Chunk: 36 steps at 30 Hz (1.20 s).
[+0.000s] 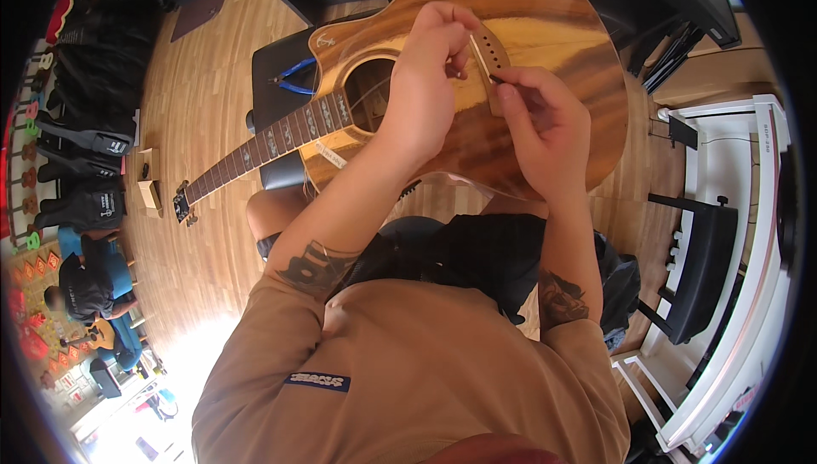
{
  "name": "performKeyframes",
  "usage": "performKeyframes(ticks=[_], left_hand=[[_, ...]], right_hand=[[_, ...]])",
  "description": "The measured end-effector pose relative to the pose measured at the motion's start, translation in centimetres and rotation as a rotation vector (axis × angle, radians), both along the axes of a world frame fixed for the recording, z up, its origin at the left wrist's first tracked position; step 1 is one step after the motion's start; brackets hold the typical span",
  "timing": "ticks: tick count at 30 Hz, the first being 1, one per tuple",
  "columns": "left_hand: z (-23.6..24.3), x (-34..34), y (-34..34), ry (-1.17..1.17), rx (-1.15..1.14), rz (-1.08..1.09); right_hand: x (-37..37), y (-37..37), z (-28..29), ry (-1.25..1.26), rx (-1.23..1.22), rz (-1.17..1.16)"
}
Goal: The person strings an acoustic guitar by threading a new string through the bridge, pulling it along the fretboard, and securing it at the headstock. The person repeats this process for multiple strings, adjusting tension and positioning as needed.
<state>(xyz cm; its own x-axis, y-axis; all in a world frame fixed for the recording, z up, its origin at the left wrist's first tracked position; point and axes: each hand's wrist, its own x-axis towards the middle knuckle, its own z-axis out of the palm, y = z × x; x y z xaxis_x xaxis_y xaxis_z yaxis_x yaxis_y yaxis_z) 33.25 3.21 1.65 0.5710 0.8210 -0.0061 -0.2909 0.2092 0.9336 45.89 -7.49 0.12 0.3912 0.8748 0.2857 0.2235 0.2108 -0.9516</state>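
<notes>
An acoustic guitar [579, 55] with a streaked wooden top lies face up before me, its fretboard [264, 142] reaching toward the lower left. My left hand [421, 85] is at the near side of the bridge [485, 42], left of its pin holes, with fingers curled around something hidden. My right hand [549, 132] pinches a small dark piece [496, 79], apparently a bridge pin, at the bridge's lower part. Part of the soundhole [366, 98] shows left of my left forearm. Blue-handled pliers [298, 81] rest beside the guitar on a black padded surface [277, 174].
Black gig bags [85, 140] line the left wall. A person [89, 281] in dark clothes sits at lower left near another guitar [100, 336]. A small box [149, 179] stands on the floor. A white keyboard stand [757, 149] and black bench [698, 272] are at the right.
</notes>
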Motion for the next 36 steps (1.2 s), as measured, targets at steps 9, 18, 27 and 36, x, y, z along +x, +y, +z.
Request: performKeyframes(ticks=[9,18,27,36], left_hand=[[-0.1,3.1,3.2,-0.061,-0.204,-0.094],[-1.8,4.6,5.0,-0.056,0.059,-0.079],[-4.3,4.0,6.9,0.041,0.25,-0.122],[-5.8,4.0,8.3,0.177,0.371,0.001]], right_hand=[[1.3,5.1,0.5,0.484,0.028,0.1],[4.3,7.3,0.5,0.083,-0.088,-0.017],[6.2,7.7,-0.2,0.276,-0.194,0.003],[8.0,8.2,-0.5,0.213,-0.191,-0.06]])
